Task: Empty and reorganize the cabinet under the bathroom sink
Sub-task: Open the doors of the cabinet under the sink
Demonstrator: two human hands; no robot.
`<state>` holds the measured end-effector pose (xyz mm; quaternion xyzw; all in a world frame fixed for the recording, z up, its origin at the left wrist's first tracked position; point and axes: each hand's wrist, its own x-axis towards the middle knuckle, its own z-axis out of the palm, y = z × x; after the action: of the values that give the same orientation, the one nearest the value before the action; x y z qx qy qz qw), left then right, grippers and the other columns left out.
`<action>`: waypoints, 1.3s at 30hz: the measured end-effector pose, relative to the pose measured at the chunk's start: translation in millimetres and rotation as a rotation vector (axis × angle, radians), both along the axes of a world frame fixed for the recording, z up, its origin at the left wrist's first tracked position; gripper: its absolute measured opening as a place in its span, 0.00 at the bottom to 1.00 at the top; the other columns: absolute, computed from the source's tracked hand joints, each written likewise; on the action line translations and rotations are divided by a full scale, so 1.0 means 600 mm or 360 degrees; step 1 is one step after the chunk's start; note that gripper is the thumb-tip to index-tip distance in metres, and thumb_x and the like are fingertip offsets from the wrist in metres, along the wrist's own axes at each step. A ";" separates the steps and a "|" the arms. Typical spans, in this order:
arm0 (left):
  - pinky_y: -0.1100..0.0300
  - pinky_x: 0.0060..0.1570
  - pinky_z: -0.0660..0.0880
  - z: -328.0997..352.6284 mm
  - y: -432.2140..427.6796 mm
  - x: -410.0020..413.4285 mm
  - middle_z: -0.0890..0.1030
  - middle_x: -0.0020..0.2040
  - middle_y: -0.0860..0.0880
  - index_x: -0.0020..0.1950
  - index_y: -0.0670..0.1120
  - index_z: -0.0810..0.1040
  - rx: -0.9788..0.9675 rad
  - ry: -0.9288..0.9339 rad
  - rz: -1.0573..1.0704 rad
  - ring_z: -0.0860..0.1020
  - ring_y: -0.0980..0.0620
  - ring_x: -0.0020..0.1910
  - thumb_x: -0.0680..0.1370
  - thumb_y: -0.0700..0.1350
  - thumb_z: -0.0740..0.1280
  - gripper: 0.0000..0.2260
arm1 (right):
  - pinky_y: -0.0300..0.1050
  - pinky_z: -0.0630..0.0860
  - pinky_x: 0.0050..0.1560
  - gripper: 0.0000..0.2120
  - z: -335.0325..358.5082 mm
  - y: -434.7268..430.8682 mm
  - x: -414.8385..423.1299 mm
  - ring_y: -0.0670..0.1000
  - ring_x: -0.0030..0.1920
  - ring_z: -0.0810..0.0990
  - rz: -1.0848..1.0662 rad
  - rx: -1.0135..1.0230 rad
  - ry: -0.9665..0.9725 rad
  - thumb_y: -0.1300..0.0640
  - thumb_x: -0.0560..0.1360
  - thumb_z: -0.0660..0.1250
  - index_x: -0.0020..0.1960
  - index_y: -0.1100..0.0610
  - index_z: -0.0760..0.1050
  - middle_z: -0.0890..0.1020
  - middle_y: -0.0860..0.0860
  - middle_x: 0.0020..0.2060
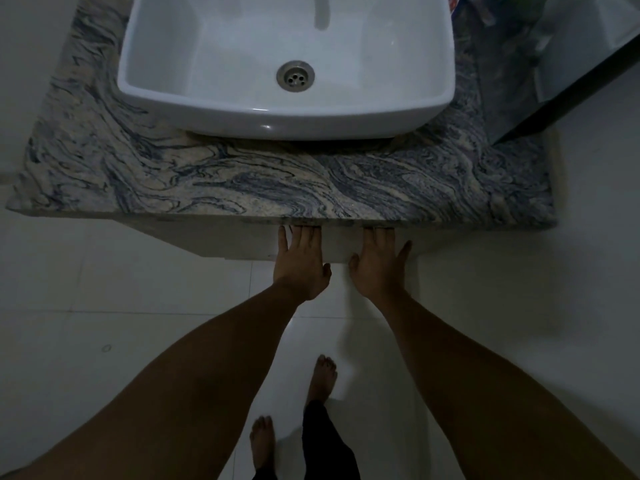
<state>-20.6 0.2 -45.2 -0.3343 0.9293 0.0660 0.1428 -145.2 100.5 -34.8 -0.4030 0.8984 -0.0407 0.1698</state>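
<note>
A: Head view, item 1?
B: Cabinet. White front, a narrow strip showing under the countertop overhang, just below frame ctr. Long axis runs 9 to 3 o'clock; front faces 6 o'clock, twd the person. Inside not visible.
A: Hands?
B: Left hand: back up, fingers straight, pointing 12 o'clock, laid flat on cabinet front. Right hand: same pose, just beside it at its 3 o'clock, little finger splayed twd 1 o'clock. Thumbs point at each other, apart. Neither clenched, neither grasping an obj. Fingertips of both hidden under the counter edge; can't tell if they hook anything there.
A: Above?
B: Sink: white basin, sits on countertop at 12 o'clock; metal drain in its bottom. Countertop is swirled grey-blue stone, long axis also 9 to 3.
A: Below?
B: Floor: pale tiles. Two bare feet at 6 o'clock, toes twd 12; dark trouser leg above the fwd one.
A: Misc?
B: Dark-edged unit at 2 o'clock, w/ blurred items, not identifiable.
</note>
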 end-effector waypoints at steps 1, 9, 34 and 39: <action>0.36 0.75 0.44 0.003 0.004 0.001 0.50 0.80 0.41 0.80 0.40 0.46 0.0023 0.0005 0.0005 0.46 0.40 0.79 0.77 0.60 0.58 0.40 | 0.73 0.49 0.70 0.34 0.001 0.002 0.001 0.57 0.76 0.53 -0.0001 0.0003 -0.0006 0.50 0.75 0.62 0.77 0.56 0.55 0.59 0.54 0.75; 0.39 0.75 0.50 0.024 0.084 0.061 0.58 0.77 0.39 0.77 0.41 0.56 0.0038 0.0104 -0.0067 0.56 0.40 0.76 0.78 0.55 0.60 0.33 | 0.69 0.49 0.72 0.40 0.012 0.066 0.042 0.56 0.78 0.51 -0.0029 -0.0016 -0.0146 0.56 0.74 0.64 0.79 0.54 0.45 0.51 0.52 0.78; 0.67 0.58 0.68 0.075 0.318 0.065 0.79 0.64 0.44 0.68 0.42 0.76 0.1324 0.0284 -0.0046 0.75 0.45 0.65 0.74 0.31 0.66 0.23 | 0.28 0.66 0.51 0.21 0.041 0.370 0.196 0.56 0.64 0.75 -0.0789 -0.0544 -0.0860 0.67 0.81 0.55 0.73 0.60 0.67 0.75 0.58 0.66; 0.68 0.62 0.63 0.078 0.379 0.024 0.71 0.72 0.42 0.80 0.48 0.56 0.1308 0.0143 -0.0214 0.69 0.44 0.71 0.76 0.28 0.57 0.34 | 0.31 0.74 0.45 0.17 0.041 0.440 0.168 0.55 0.55 0.81 -0.1013 -0.0682 -0.0881 0.67 0.80 0.58 0.64 0.57 0.78 0.82 0.56 0.57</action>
<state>-6.1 227.7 1.6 -0.1848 0.8507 0.4362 0.2276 -44.7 364.5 -10.0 -0.1075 0.8695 -0.3812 0.2950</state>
